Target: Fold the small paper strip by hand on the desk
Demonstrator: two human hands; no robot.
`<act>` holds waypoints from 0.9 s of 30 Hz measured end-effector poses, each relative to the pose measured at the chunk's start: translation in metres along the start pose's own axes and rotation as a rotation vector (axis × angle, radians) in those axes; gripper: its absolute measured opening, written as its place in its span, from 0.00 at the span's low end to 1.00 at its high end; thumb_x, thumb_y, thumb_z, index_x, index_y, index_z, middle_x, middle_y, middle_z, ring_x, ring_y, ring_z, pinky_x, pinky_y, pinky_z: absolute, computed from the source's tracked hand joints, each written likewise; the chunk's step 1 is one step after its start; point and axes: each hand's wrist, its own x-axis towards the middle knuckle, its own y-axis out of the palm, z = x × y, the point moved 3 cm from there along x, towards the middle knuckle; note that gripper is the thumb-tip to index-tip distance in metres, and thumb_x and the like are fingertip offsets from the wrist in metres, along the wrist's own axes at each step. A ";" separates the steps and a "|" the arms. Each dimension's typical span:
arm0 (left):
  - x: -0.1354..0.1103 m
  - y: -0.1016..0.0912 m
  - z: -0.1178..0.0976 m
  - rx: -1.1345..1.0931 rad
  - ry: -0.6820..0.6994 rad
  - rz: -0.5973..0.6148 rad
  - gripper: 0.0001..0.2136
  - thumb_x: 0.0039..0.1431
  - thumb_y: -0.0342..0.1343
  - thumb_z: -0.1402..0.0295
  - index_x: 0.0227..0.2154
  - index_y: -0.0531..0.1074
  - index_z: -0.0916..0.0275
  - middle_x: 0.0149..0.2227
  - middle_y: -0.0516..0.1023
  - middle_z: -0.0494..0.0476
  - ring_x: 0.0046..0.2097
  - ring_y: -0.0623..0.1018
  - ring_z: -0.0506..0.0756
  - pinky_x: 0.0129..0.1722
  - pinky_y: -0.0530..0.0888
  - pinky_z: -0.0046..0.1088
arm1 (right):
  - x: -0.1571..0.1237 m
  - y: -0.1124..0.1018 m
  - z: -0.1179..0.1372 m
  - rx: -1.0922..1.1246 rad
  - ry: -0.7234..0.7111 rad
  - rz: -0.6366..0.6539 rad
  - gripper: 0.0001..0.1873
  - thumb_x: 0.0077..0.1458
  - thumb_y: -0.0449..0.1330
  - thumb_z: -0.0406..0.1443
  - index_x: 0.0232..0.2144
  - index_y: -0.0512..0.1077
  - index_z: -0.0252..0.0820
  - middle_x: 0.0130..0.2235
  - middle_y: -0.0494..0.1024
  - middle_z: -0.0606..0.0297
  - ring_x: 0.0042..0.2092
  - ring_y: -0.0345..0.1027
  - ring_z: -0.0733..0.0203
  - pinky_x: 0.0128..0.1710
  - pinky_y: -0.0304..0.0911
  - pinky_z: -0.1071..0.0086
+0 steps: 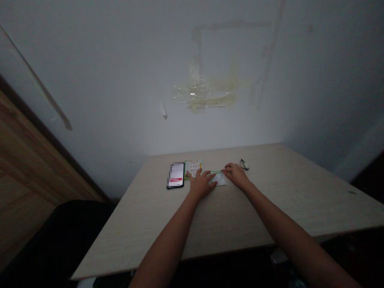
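Observation:
A small pale-green printed card or paper [220, 180] lies flat on the table, between my two hands. My left hand [200, 183] rests with its fingers spread, touching the left part of that paper and the lower edge of a colourful printed sheet [194, 167]. At the paper's upper right edge, the fingertips of my right hand [236, 175] are pinched together. Whatever lies between them is too small to make out.
A phone [176, 175] with a lit screen lies left of the sheet. Beyond my right hand is a small crumpled wrapper [244, 164]. The light wooden table [144, 224] meets a wall [120, 80] with tape remnants [207, 94]. A dark chair-like shape [81, 224] stands at left.

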 end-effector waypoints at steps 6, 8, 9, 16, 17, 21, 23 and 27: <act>0.001 0.001 0.000 0.008 0.003 -0.003 0.20 0.61 0.46 0.46 0.56 0.66 0.34 0.62 0.68 0.45 0.66 0.54 0.69 0.56 0.36 0.76 | -0.001 -0.001 0.005 -0.053 0.020 0.001 0.14 0.59 0.57 0.41 0.43 0.80 0.50 0.48 0.75 0.59 0.49 0.66 0.51 0.52 0.60 0.60; 0.000 0.000 0.000 0.003 0.005 -0.004 0.20 0.61 0.46 0.46 0.56 0.66 0.34 0.62 0.68 0.45 0.66 0.55 0.69 0.56 0.35 0.76 | -0.001 -0.001 0.007 -0.062 0.025 -0.001 0.15 0.59 0.56 0.41 0.44 0.79 0.49 0.48 0.74 0.57 0.49 0.65 0.49 0.52 0.60 0.58; 0.000 0.000 0.000 0.001 0.005 -0.004 0.20 0.61 0.46 0.46 0.56 0.66 0.34 0.62 0.68 0.45 0.66 0.55 0.69 0.56 0.35 0.76 | -0.002 -0.002 0.008 -0.063 0.028 -0.003 0.15 0.60 0.56 0.40 0.45 0.79 0.49 0.48 0.74 0.57 0.49 0.65 0.49 0.52 0.60 0.57; -0.001 -0.001 -0.001 -0.014 -0.002 -0.009 0.20 0.61 0.46 0.47 0.56 0.66 0.35 0.62 0.68 0.46 0.66 0.55 0.69 0.58 0.34 0.74 | -0.004 -0.001 0.003 -0.013 0.021 -0.043 0.14 0.58 0.58 0.41 0.44 0.79 0.50 0.48 0.75 0.59 0.50 0.66 0.52 0.54 0.59 0.58; -0.002 -0.001 -0.001 -0.013 -0.002 -0.011 0.20 0.61 0.46 0.47 0.56 0.66 0.35 0.61 0.68 0.46 0.66 0.55 0.69 0.58 0.35 0.74 | -0.004 0.000 0.002 0.004 0.018 -0.039 0.14 0.58 0.58 0.41 0.44 0.79 0.49 0.48 0.75 0.59 0.50 0.66 0.52 0.55 0.59 0.58; -0.001 -0.001 -0.001 -0.004 0.007 -0.009 0.21 0.62 0.46 0.46 0.56 0.65 0.35 0.61 0.68 0.46 0.66 0.55 0.69 0.57 0.36 0.75 | -0.005 0.000 -0.002 0.063 0.008 -0.026 0.13 0.56 0.60 0.41 0.41 0.80 0.46 0.47 0.77 0.58 0.50 0.67 0.51 0.55 0.59 0.58; -0.001 -0.001 -0.002 0.003 0.005 -0.004 0.21 0.61 0.46 0.46 0.56 0.65 0.35 0.61 0.68 0.45 0.66 0.56 0.69 0.57 0.37 0.75 | -0.004 0.000 -0.001 0.069 0.009 -0.034 0.13 0.56 0.60 0.41 0.40 0.81 0.46 0.46 0.77 0.58 0.50 0.68 0.51 0.55 0.59 0.58; -0.001 -0.001 -0.002 0.004 -0.015 0.006 0.21 0.61 0.47 0.47 0.56 0.66 0.35 0.62 0.67 0.46 0.66 0.55 0.69 0.58 0.36 0.74 | -0.004 -0.001 0.001 0.067 0.012 -0.052 0.12 0.55 0.61 0.41 0.39 0.81 0.46 0.46 0.77 0.57 0.49 0.68 0.51 0.55 0.59 0.58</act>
